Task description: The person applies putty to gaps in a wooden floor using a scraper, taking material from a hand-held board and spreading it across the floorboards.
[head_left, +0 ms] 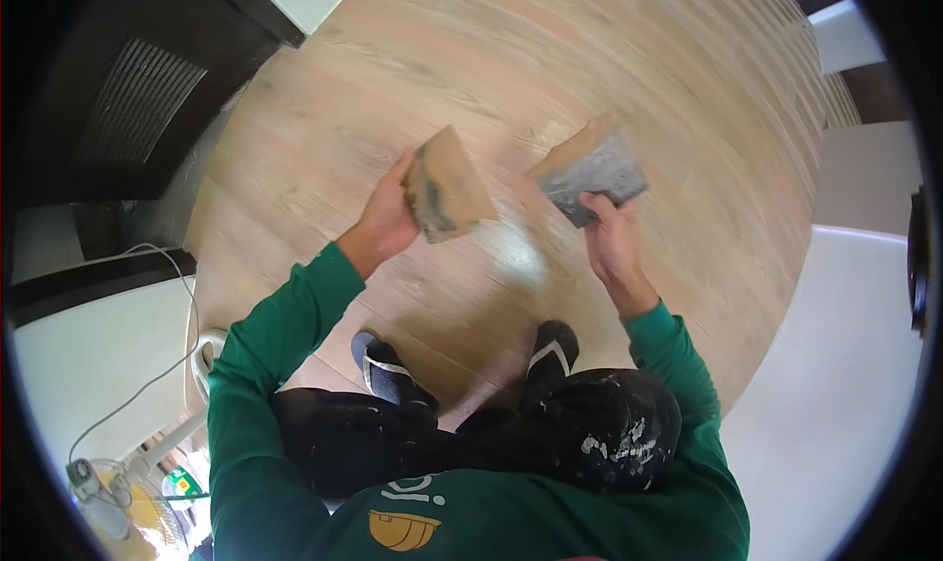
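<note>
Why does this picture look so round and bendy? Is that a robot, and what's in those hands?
No robot here, just a person in a green top. The camera sits on the person's head and looks down, and its very wide lens bends straight edges and leaves the corners dark. There is only this one picture. The left hand holds a flat tan piece with dark smears, and the right hand holds a grey and tan piece. I can't tell exactly what they're made of. Below them is a wood-patterned floor, where the person's feet rest in dark sandals.
</note>
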A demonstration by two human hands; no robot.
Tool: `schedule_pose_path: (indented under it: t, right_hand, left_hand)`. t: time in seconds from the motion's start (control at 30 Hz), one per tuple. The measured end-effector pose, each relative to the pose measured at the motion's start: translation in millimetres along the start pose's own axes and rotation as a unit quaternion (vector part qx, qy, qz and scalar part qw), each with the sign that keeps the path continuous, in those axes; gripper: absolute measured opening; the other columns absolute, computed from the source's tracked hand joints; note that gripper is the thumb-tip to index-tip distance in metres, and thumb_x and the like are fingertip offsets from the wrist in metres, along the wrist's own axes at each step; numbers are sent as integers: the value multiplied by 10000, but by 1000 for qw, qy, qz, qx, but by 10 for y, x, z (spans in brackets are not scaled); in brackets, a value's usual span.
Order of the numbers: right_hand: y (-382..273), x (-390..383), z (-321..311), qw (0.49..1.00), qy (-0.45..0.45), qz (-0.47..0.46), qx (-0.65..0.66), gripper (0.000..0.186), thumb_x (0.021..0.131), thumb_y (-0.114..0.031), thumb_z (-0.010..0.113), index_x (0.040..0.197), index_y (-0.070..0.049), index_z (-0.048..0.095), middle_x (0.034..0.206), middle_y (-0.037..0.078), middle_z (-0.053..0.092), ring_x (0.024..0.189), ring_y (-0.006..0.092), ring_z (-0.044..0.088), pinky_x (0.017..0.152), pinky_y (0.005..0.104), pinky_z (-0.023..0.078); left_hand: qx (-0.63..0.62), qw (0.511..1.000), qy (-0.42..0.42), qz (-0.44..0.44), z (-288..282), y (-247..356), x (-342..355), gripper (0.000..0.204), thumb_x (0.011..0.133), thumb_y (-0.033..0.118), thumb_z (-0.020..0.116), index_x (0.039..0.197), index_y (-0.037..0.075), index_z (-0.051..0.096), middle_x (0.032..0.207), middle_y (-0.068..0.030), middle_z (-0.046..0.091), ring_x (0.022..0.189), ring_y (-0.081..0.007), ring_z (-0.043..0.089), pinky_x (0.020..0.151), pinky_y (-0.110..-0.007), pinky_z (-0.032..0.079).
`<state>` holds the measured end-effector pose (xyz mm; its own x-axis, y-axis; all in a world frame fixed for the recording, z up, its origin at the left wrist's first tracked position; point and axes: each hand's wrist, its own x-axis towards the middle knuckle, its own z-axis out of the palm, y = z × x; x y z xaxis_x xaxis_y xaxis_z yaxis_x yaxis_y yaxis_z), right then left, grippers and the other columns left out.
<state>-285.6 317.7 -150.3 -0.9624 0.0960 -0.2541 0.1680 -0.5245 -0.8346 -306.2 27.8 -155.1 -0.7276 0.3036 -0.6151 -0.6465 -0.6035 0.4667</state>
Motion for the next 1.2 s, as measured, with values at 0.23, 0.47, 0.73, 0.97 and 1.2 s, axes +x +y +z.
schedule_pose_path:
  t: [0.23,0.47,0.73,0.97,1.2]
  right_hand:
    - [-631,-191,389,679,-348,-500,-409,367,846,-84,667,1208,-24,677,1223,165,623,1143,336,609,1010,454,486]
    - [-510,208,126,633,-334,-461,-525,437,850,-80,641,1286,-101,671,1311,184,566,1220,402,552,1117,597,369]
    - [-1038,301,261,536,-330,-487,-606,430,783,-132,695,1212,-122,713,1182,103,632,1141,328,592,1088,554,426]
    - [-621,610,298,471,-428,-444,-631,456,788,-24,582,1229,-89,674,1169,98,625,1123,301,586,1077,466,465]
    - [439,1171,-396,466,-489,-299,-673,529,793,69,508,1287,-74,633,1199,113,613,1118,322,556,983,410,492]
  left_hand:
    - [-61,981,-159,-93,694,-78,-44,590,1063,540,324,1403,92,503,1312,-102,609,1168,-252,614,1037,-407,495]
    - [4,995,-101,-21,930,-5,-267,618,1053,558,342,1431,88,478,1289,-87,617,1142,-196,626,980,-378,532]
    - [112,989,-71,73,664,126,-165,554,1053,479,443,1379,35,503,1267,-92,624,1116,-188,630,944,-362,543]
    - [59,991,-11,117,243,226,-66,513,1052,431,482,1315,-5,545,1238,-126,643,1107,-215,653,942,-368,559]
    - [4,980,69,185,-286,700,-73,515,1073,429,410,1377,22,490,1305,-107,608,1177,-253,620,995,-428,533]
